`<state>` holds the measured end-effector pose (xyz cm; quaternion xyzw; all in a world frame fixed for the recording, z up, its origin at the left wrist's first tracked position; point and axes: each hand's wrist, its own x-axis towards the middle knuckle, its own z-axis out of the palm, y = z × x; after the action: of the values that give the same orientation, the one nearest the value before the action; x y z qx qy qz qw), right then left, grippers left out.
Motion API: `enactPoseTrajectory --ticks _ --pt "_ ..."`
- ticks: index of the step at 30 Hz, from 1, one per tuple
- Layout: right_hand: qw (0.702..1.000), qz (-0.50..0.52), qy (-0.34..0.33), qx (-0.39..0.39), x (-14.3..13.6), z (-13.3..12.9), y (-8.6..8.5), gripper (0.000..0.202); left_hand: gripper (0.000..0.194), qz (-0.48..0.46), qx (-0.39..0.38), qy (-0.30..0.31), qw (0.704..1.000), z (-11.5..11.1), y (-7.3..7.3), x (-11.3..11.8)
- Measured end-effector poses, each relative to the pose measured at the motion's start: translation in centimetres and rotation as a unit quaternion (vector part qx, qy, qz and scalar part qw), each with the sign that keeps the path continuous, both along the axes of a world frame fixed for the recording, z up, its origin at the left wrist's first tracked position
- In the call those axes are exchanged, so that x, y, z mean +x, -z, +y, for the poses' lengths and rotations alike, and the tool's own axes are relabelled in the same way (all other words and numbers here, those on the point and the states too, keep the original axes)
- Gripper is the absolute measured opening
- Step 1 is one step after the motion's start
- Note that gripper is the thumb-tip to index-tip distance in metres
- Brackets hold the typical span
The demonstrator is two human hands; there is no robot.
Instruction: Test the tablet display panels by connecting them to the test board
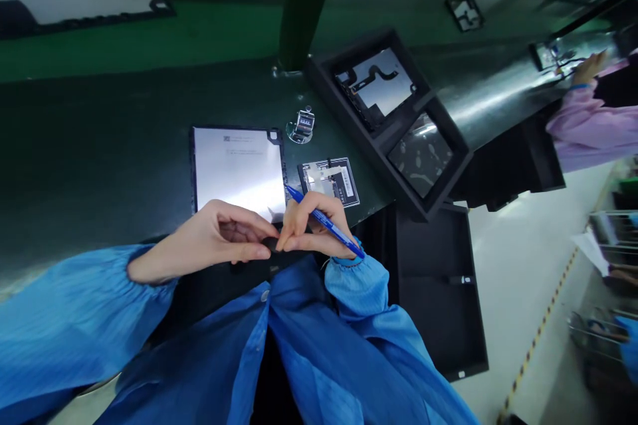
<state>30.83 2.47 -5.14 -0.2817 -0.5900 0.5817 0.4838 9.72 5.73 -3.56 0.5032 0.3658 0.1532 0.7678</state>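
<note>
My left hand (219, 239) is closed in a pinch on a small black piece (270, 244), too small and covered to name. Fingertips of my right hand (314, 224) meet the same piece from the other side. A blue pen (333, 231) is tucked in the right hand, slanting across it with one end toward the table. Just beyond both hands a flat tablet-like panel (239, 169) with a silver back and black edge lies on the dark table. To its right are a card with printed labels (331, 180) and a metal tally counter (303, 125).
A black two-compartment tray (423, 109) holds a silver-backed panel (376, 86) and a dark sheet (421, 154). Another black tray (438, 292) sits lower right. A green post (306, 6) rises behind. At far right is another person's pink sleeve (593, 123).
</note>
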Motion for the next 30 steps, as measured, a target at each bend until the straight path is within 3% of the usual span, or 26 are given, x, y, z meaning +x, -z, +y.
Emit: enactPoseTrajectory --ticks 2,4,6,8,11,16,18,20,23,30 --pt "0.992 -0.03 0.124 0.001 1.4 0.5 0.4 0.027 0.019 0.015 0.005 0.006 1.0 -0.2 -0.1 0.5" --pt "0.946 -0.117 0.303 0.022 3.4 1.4 1.1 0.024 0.021 0.06 0.031 -0.012 0.998 -0.3 0.0 1.0" --pt "0.893 -0.248 0.374 0.043 5.7 2.4 2.2 0.016 0.026 0.118 0.092 -0.052 0.987 -0.3 0.3 1.5" --pt "0.871 -0.359 0.333 0.053 7.7 3.1 3.5 0.024 0.029 0.164 0.179 -0.086 0.966 -0.3 0.8 2.0" --pt "0.861 -0.424 0.278 0.049 8.9 2.7 5.0 0.038 0.028 0.184 0.321 -0.093 0.925 -0.4 1.7 2.4" --pt "0.846 -0.423 0.322 0.031 6.2 -0.8 4.7 0.028 0.021 0.183 0.506 -0.094 0.838 -0.8 2.6 2.9" --pt "0.842 -0.391 0.37 0.022 4.3 -2.1 4.0 0.015 0.02 0.186 0.538 -0.088 0.818 -1.0 2.7 3.2" --pt "0.865 -0.321 0.384 -0.006 2.7 -2.8 3.4 0.006 0.019 0.189 0.562 -0.085 0.801 -1.2 2.7 3.4" --pt "0.912 -0.222 0.338 -0.061 1.1 -2.9 2.7 0.015 0.017 0.19 0.582 -0.085 0.786 -1.4 2.5 3.7" --pt "0.939 -0.186 0.277 -0.087 1.4 -1.4 2.6 0.023 0.014 0.21 0.585 -0.082 0.779 -1.0 2.2 3.8"
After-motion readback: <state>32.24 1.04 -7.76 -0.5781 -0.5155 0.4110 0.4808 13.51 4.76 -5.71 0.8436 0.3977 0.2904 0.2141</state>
